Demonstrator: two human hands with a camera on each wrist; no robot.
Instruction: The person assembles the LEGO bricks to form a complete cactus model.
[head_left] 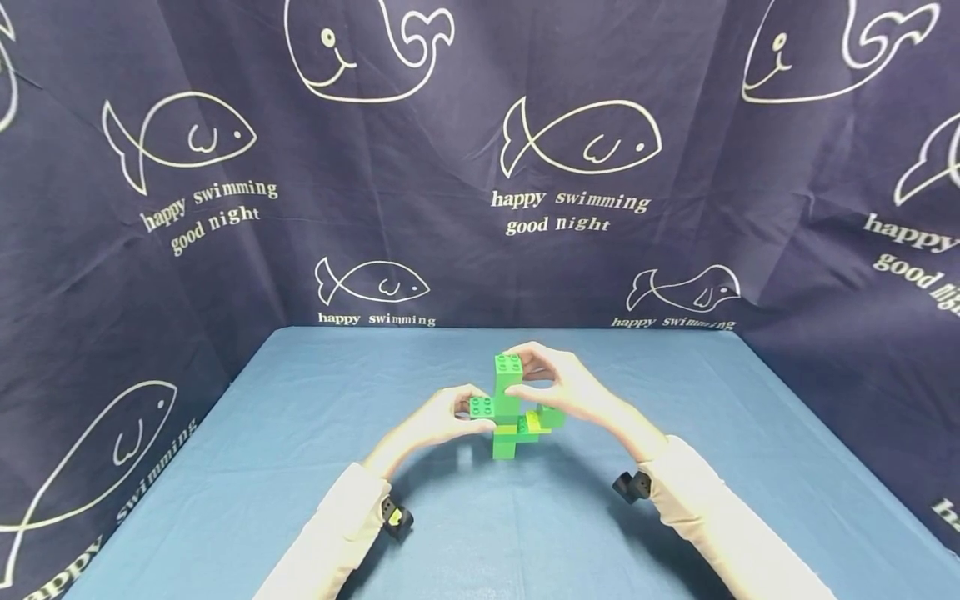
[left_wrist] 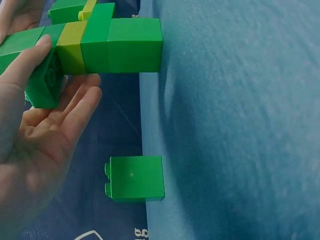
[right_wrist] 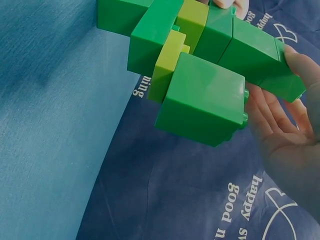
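Observation:
Toy building blocks form a figure (head_left: 507, 400): an upright green column with a lime layer low down. A stepped side arm carries a lime block (right_wrist: 167, 65) and a studded green block (right_wrist: 205, 95) on the right. My left hand (head_left: 442, 417) holds a green block (head_left: 482, 407) that sticks out from the column's left side, thumb in front and fingers behind. Higher up, my right hand (head_left: 562, 379) grips the column's top between thumb and fingers. In the right wrist view its thumb (right_wrist: 302, 65) presses the upper blocks. The column's foot is near or on the table.
A separate green block (left_wrist: 135, 178) stands on the blue tabletop (head_left: 480, 533) in the left wrist view; I cannot make it out in the head view. Dark blue cloth (head_left: 450, 208) with fish drawings hangs behind and at both sides. Each wrist wears a small black camera (head_left: 632, 486).

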